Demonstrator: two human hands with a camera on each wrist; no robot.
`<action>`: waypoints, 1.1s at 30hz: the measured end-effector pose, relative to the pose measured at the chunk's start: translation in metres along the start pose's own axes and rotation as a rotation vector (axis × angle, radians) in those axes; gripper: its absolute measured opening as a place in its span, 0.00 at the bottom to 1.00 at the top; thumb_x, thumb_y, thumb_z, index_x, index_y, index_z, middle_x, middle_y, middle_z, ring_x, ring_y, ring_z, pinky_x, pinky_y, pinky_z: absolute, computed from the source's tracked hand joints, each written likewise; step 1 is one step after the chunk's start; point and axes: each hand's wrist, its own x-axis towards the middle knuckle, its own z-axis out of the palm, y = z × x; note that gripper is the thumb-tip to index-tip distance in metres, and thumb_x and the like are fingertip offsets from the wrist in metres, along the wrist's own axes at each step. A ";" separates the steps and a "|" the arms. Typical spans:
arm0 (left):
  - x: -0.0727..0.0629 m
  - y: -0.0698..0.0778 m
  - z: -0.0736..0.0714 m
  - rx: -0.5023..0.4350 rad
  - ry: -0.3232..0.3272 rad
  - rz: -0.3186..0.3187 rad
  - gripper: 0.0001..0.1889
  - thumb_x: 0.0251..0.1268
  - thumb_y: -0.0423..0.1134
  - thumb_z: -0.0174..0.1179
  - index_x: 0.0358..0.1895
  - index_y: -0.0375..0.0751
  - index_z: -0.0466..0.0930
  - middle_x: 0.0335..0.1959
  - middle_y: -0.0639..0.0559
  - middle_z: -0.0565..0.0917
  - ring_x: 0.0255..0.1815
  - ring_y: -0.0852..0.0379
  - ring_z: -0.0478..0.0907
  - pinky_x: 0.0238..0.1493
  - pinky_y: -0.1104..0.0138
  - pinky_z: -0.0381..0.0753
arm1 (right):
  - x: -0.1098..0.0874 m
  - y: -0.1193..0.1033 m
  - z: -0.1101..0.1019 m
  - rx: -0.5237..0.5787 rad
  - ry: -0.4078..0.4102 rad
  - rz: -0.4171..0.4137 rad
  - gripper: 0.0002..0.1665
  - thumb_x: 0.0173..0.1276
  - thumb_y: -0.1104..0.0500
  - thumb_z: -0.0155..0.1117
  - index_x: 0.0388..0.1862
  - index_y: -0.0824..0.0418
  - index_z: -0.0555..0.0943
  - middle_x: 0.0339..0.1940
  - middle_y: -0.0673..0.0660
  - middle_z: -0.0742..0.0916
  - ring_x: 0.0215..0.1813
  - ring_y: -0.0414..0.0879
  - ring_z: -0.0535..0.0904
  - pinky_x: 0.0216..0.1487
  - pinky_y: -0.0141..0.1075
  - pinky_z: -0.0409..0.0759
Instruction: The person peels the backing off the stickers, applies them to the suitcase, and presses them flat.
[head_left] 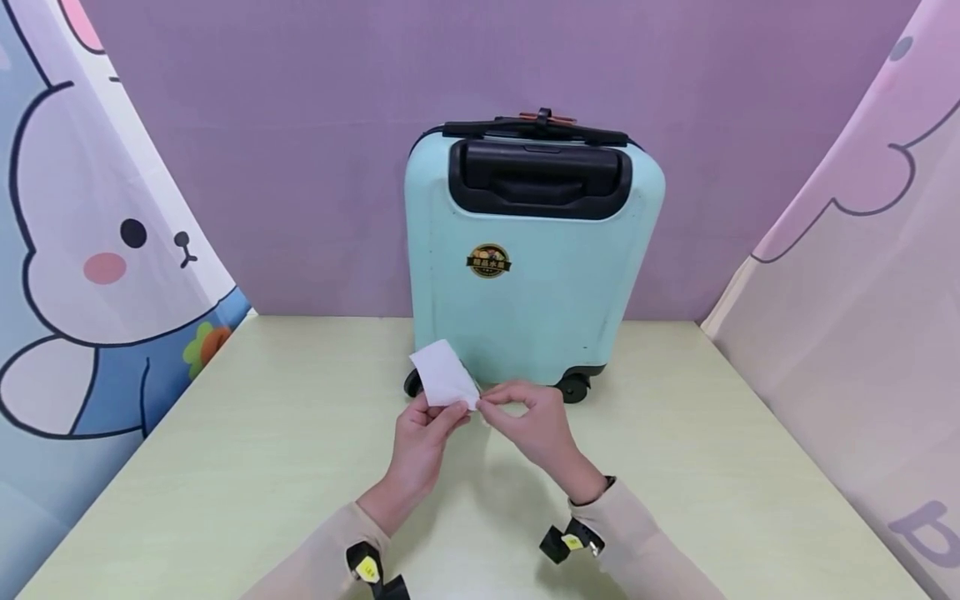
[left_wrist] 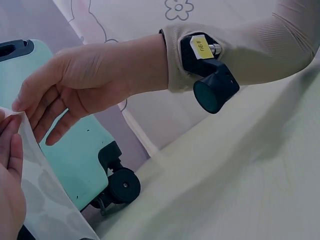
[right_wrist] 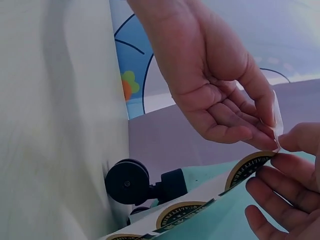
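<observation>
The left hand point(head_left: 420, 442) and right hand point(head_left: 534, 423) pinch the sticker sheet point(head_left: 444, 373) at its near right corner, nearer than the suitcase point(head_left: 525, 292); likely light, flexible, easily creased; best held by its edges.

Suitcase point(head_left: 525, 308) on surface point(head_left: 300, 492) | sticker point(head_left: 488, 261) on suitcase | sticker sheet point(head_left: 444, 373) before suitcase, in my left hand point(head_left: 422, 442) | my right hand point(head_left: 534, 427) at sheet's right corner

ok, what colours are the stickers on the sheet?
The stickers are black and gold, clearest in the right wrist view.
</observation>
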 end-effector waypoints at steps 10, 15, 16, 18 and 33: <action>0.002 0.001 -0.001 0.016 -0.015 -0.011 0.12 0.68 0.23 0.59 0.52 0.33 0.77 0.42 0.52 0.84 0.39 0.59 0.82 0.47 0.67 0.84 | 0.002 -0.002 0.000 -0.063 0.022 -0.100 0.06 0.58 0.72 0.70 0.27 0.64 0.89 0.31 0.56 0.90 0.37 0.49 0.87 0.40 0.41 0.86; 0.002 0.001 -0.001 0.021 -0.006 -0.012 0.12 0.67 0.22 0.59 0.51 0.32 0.78 0.41 0.52 0.85 0.39 0.60 0.82 0.47 0.67 0.84 | 0.001 0.000 0.000 -0.071 0.030 -0.078 0.06 0.59 0.71 0.70 0.26 0.63 0.89 0.30 0.56 0.90 0.35 0.47 0.86 0.38 0.40 0.86; 0.002 0.001 -0.001 0.023 -0.005 -0.009 0.12 0.67 0.22 0.59 0.51 0.31 0.78 0.41 0.52 0.85 0.39 0.60 0.82 0.47 0.67 0.84 | 0.001 0.000 -0.001 -0.068 0.032 -0.072 0.07 0.60 0.71 0.69 0.26 0.63 0.89 0.30 0.56 0.90 0.35 0.47 0.86 0.38 0.41 0.86; 0.002 0.000 0.000 0.034 -0.001 0.002 0.11 0.66 0.21 0.59 0.51 0.29 0.77 0.40 0.52 0.85 0.38 0.60 0.82 0.46 0.67 0.84 | 0.001 0.000 -0.001 -0.060 0.034 -0.053 0.07 0.60 0.71 0.69 0.26 0.62 0.89 0.29 0.55 0.90 0.35 0.47 0.86 0.37 0.42 0.86; 0.003 0.001 0.002 -0.014 0.081 -0.012 0.10 0.65 0.19 0.57 0.47 0.29 0.79 0.34 0.52 0.85 0.35 0.60 0.84 0.43 0.68 0.85 | 0.005 0.002 -0.013 0.055 0.039 0.212 0.05 0.61 0.71 0.68 0.27 0.68 0.88 0.23 0.59 0.86 0.23 0.41 0.77 0.26 0.30 0.77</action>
